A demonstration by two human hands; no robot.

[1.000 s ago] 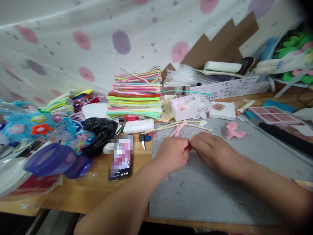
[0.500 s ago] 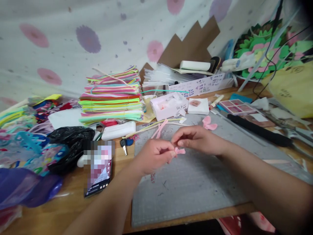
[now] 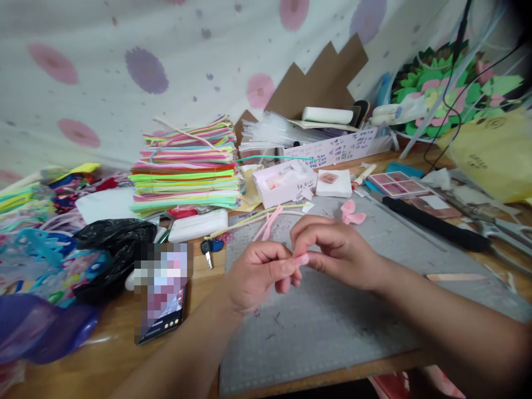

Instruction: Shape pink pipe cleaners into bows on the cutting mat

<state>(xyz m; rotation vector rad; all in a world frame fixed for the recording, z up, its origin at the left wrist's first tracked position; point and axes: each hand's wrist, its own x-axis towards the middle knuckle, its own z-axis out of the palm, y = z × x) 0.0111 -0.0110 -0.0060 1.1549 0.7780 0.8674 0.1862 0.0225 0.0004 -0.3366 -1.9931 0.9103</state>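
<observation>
Pink strip (image 3: 300,259): a small, pale piece held between your two hands, lifted just above the grey mat, in front of you near the middle of the view.
Surface (image 3: 124,343): wooden, crowded along the back and on your left; a spotted cloth hangs behind it.
Grey mat (image 3: 332,327): lies flat on the surface under both hands, marked with small scraps.
Stack of coloured sheets (image 3: 187,166): at the back left, well apart from your hands.
Black bag (image 3: 114,244): crumpled, to your left, beside the phone (image 3: 164,299).
White box (image 3: 280,183): beyond the mat's far edge, loose strips (image 3: 270,219) lying just in front of it.
Left hand (image 3: 257,274): closed, thumb and forefinger pinching the strip's left end, other fingers curled under.
Right hand (image 3: 336,249): fingers bent inward, tips nipped on the right end.
Pink cut-out (image 3: 351,213): on the mat beyond your right hand, near but not touching.
Axis: the strip runs roughly left to right between the fingertips, tilted slightly up toward the right; most of its length is hidden by them.
Nearer hand: neither, since both grip it, fingertips almost meeting.
</observation>
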